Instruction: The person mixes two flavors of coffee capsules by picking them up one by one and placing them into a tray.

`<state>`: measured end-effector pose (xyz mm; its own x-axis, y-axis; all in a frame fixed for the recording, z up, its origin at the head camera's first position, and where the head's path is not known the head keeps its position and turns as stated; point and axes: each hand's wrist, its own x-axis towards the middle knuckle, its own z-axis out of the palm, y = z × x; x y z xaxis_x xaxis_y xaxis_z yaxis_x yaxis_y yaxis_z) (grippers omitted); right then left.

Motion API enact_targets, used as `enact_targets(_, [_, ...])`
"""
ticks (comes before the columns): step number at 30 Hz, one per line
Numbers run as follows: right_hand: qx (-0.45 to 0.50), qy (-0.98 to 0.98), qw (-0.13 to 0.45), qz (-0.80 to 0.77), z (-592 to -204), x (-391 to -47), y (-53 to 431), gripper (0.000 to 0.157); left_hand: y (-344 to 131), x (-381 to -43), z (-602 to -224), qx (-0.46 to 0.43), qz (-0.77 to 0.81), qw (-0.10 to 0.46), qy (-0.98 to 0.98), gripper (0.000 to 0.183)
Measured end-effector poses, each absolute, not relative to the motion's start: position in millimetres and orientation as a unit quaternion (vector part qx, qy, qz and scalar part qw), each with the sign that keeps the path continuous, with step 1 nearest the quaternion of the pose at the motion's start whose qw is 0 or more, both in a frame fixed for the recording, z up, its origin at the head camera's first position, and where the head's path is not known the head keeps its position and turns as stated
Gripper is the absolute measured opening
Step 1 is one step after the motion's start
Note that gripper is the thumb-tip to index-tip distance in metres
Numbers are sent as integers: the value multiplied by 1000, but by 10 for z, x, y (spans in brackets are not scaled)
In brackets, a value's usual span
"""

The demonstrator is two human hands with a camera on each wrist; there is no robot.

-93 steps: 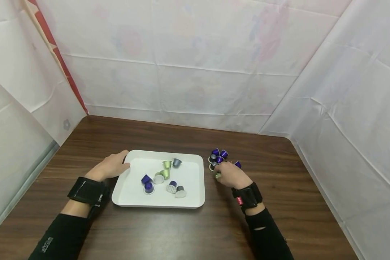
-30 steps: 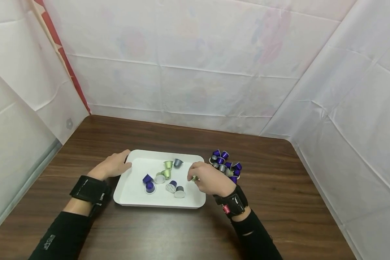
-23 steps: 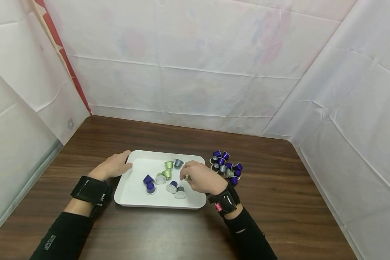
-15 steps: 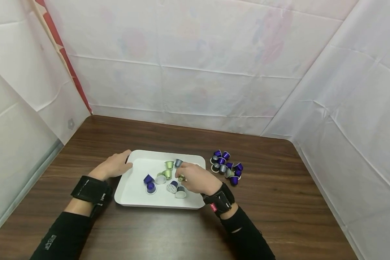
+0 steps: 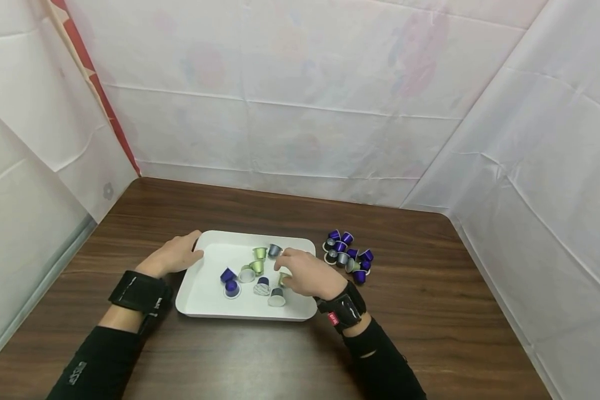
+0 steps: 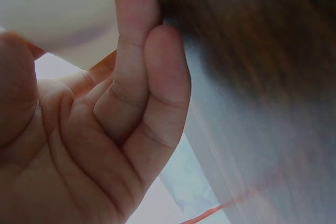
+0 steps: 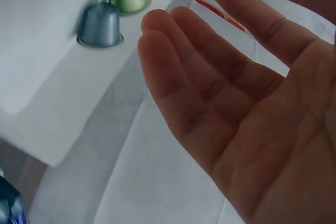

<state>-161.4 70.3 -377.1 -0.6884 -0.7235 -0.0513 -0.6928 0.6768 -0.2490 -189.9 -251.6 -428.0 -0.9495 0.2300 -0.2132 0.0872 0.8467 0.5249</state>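
A white tray (image 5: 200,305) lies on the wooden table with several coffee capsules in it. My left hand (image 5: 172,258) grips its left rim; in the left wrist view the tray corner (image 6: 79,30) sits between thumb and fingers. Over the tray's right part is my right hand (image 5: 307,273), its fingers parted and relaxed, holding nothing in the right wrist view. A light green capsule (image 5: 282,279) lies just under its thumb, partly hidden. Nearby are a silver-topped capsule (image 5: 277,298), a dark blue one (image 5: 262,285), a grey one (image 5: 274,251) and a green one (image 5: 257,267).
A heap of purple, grey and green capsules (image 5: 347,257) stands on the table (image 5: 220,355) to the right of the tray. Two purple capsules (image 5: 232,289) are in the tray's left half. White sheeting (image 5: 300,139) walls off the back and sides.
My right hand has carried a green capsule from the heap into the tray and let it go. The dark blue and silver-topped capsules there have shifted slightly. The left hand stays on the rim.
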Motion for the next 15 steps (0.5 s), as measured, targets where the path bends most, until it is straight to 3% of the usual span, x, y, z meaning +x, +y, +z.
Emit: enact_targets(15, [-301, 941, 74, -134, -3732, -1699, 1334, 24, -2547, -1904, -4279, 83, 260, 135, 952, 44])
